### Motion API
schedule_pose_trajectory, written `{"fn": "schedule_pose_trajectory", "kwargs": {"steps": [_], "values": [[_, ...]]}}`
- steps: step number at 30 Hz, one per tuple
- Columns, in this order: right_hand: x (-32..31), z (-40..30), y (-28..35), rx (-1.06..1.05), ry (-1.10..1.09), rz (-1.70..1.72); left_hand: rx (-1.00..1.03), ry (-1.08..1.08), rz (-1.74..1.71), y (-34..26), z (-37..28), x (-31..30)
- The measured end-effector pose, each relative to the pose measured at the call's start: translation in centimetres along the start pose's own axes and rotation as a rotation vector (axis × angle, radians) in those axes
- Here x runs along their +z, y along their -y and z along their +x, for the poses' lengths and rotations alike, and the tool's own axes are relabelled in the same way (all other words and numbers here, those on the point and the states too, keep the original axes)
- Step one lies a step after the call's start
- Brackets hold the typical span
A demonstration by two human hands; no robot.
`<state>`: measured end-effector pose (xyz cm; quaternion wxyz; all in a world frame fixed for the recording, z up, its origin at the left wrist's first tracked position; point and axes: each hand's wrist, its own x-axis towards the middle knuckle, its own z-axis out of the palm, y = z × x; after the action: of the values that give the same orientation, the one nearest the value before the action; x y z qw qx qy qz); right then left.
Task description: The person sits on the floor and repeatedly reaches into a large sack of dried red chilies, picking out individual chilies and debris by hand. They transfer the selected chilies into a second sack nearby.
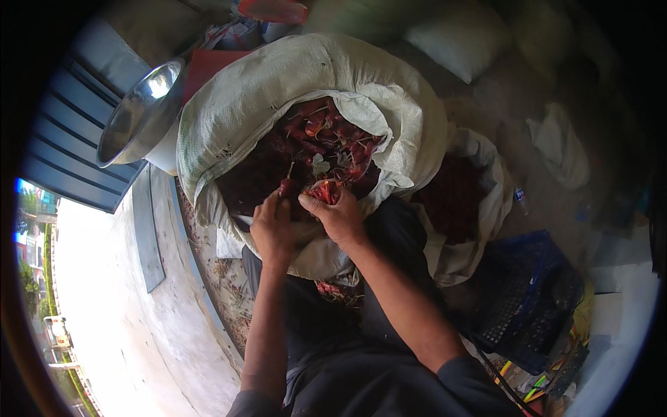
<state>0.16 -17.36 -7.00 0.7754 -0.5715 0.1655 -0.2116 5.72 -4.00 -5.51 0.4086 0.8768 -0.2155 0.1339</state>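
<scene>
A large white woven sack [312, 62] with its rim rolled back stands open before me, full of dried red chili peppers [323, 135]. A pale dry leaf [320, 164] lies on the peppers. Over the near side of the sack's mouth, my left hand [273, 227] holds one dark red chili [285, 187] by its body, stem pointing up. Close beside it on the right, my right hand [336, 211] is closed around several red chilies [327, 192], their orange-red ends showing between thumb and fingers. The two hands are apart.
A second woven sack [495, 193] of dark red contents stands at the right, near a blue plastic crate [521, 302]. At the left, a steel basin [140, 112] rests on a white container [165, 148]. Chili scraps [338, 293] lie on the ground between my legs.
</scene>
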Motion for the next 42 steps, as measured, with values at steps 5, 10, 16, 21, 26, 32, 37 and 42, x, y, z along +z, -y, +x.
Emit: {"fn": "schedule_pose_trajectory", "kwargs": {"steps": [5,10,16,21,26,32,37,42], "values": [[1.8,-4.9,1.6,-0.134,0.069,-0.179,0.018,0.047,-0.091,-3.0,-5.9,-2.3],[0.1,-9.1,4.6,-0.117,0.138,-0.387,-0.419,0.282,-0.761,-3.3,-8.9,-6.7],[-1.0,-13.0,7.3,-0.078,0.397,-0.662,-0.461,0.382,-0.934,-2.5,-10.1,-8.0],[-0.8,-14.0,7.4,-0.101,0.362,-0.725,-0.128,0.218,-0.389,-4.4,-11.2,-8.7],[-0.1,-15.0,5.7,-0.232,0.278,-0.835,0.301,0.071,0.043,-5.7,-11.2,-9.5],[0.5,-14.9,4.8,0.034,0.583,-0.184,-0.576,0.161,-1.004,-4.5,-12.9,-11.0],[1.9,-15.3,6.7,0.255,0.868,-0.061,-0.764,-0.242,-1.418,-1.9,-8.9,-13.0],[1.2,-18.4,4.5,0.33,0.948,-0.101,-0.176,-0.315,0.236,5.4,-1.9,-15.3]]}}
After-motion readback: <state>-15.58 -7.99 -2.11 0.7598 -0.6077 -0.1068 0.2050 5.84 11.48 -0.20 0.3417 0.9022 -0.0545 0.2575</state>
